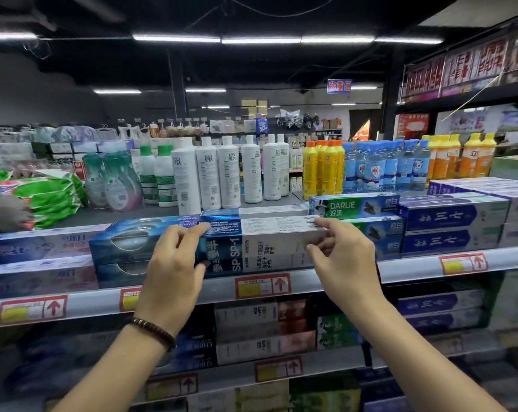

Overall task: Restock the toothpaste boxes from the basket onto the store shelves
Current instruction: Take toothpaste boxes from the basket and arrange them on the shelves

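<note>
You have both hands on a blue-and-white toothpaste box (pixel 269 233) that lies lengthwise at the front edge of the top shelf (pixel 406 269), roughly midway along it. Your left hand (pixel 174 263) takes the blue end: the index finger is laid over the box's top edge and the thumb presses its front face, so the box is pinched between them, with the other fingers curled loosely behind. Your right hand (pixel 345 257) does the same at the white end, its index fingertip on the top face near the barcode and its thumb on the front, the remaining fingers folded under. The box looks to rest on a second one of the same kind, though the seam between them is hard to make out. It touches a dark blue windowed box (pixel 127 245) on its left, and the green DARLIE boxes (pixel 352 207) stand just beside it on the right, with purple boxes (pixel 450 217) further toward the right end. Red-and-white boxes (pixel 37 248) fill the left end of the shelf. A red price tag (pixel 263 286) sits on the shelf's front rail directly below the box. A beaded bracelet (pixel 153 330) circles your left wrist. White bottles (pixel 210 173) stand behind, at the back of the shelf.
</note>
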Tool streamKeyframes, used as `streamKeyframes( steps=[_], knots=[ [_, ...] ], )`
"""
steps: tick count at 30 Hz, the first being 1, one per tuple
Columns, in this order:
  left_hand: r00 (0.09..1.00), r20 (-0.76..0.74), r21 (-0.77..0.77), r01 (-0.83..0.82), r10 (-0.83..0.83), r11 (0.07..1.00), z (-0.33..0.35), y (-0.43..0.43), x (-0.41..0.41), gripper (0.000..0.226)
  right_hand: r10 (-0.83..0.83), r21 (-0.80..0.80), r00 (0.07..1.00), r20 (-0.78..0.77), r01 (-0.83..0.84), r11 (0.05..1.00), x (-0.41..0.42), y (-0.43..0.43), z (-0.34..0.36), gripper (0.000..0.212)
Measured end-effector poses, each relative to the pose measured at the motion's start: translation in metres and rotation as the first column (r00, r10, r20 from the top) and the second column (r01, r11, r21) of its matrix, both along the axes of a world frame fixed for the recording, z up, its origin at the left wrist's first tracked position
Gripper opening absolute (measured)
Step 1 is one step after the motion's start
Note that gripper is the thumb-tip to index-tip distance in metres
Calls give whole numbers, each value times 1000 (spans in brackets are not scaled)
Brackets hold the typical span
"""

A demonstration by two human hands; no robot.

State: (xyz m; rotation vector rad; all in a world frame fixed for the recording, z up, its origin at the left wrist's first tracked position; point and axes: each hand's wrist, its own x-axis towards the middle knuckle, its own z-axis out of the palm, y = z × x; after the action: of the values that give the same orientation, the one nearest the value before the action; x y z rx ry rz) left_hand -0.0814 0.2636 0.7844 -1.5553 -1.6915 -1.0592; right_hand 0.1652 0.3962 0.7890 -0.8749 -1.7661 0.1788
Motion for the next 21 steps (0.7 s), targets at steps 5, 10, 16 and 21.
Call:
streamKeyframes(
  steps=[5, 10, 16, 21],
  knots=[
    [999, -49, -27, -15, 14, 1000, -1, 7, -9, 81, -15, 5, 1000, 19, 15, 1000, -2, 5, -3, 51],
    [991, -119, -42, -71, 65, 997, 3, 8, -18, 77, -22, -10, 999, 46, 23, 1000, -9, 7, -3, 53],
    [962, -224, -46, -172, 158, 984, 13, 10, -25, 73, -29, -11, 997, 67, 30, 999, -15, 10, -3, 50],
    [949, -253, -91, -214, 186, 973, 19, 16, -33, 73, -61, 54, 995, 79, 57, 997, -20, 12, -1, 46]
  ],
)
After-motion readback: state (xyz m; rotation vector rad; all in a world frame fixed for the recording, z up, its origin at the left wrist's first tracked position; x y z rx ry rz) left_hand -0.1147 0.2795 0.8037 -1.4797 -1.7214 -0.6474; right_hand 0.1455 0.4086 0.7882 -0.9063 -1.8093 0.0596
